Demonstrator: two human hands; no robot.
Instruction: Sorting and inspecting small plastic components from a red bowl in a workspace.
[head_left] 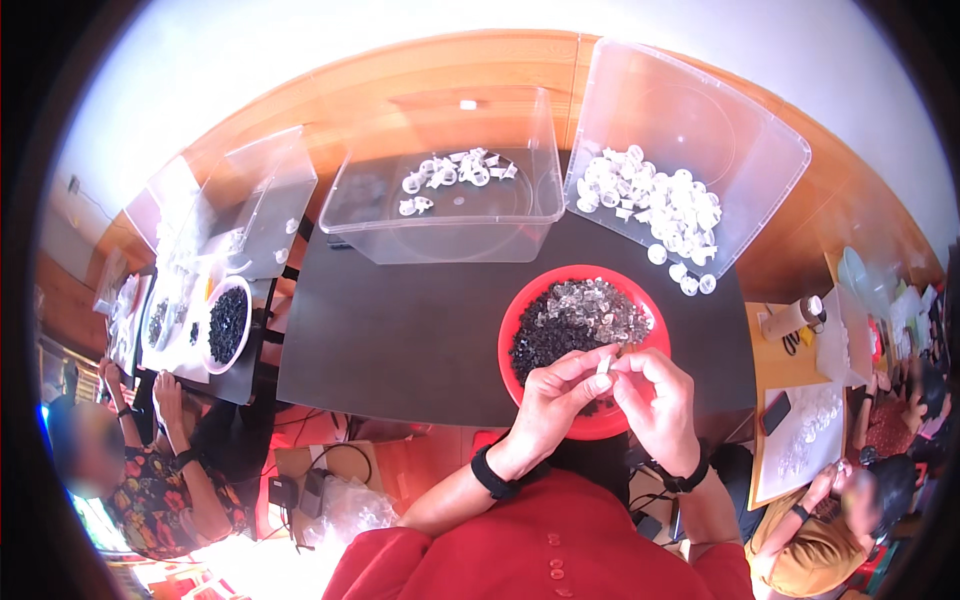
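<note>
Orange-brown wood panelling (400, 75) runs behind a dark, flat-topped table (400, 340), on which sits a round red plastic bowl (535, 290), the landmark for all below. In the bowl: small shiny black pcs (545, 340) mostly on L side, small clear see-through pcs (605, 310) mostly at upper R.

Directly over the bowl's near half, bare L hand (553, 395) & bare R hand (655, 400) meet. L thumb + index pinch one tiny whitish pc (604, 366); R thumb + index close on same pc from other side. Pc is thus above the bowl, b/w both sets of fingertips; its exact shape is too small to tell.

Beyond the bowl, to upper L: clear rectangular plastic box (440, 222) w/ some white ring-like parts (450, 172). Upper R of bowl: 2nd clear plastic container (690, 120), tilted, w/ bigger pile of white ring-shaped parts (655, 195), a few by its lower edge.

Far L of bowl: co-worker in dark floral top (150, 500), near a white oval bowl (243, 355) of black bits. Far R of bowl: co-worker in mustard top (810, 545).
</note>
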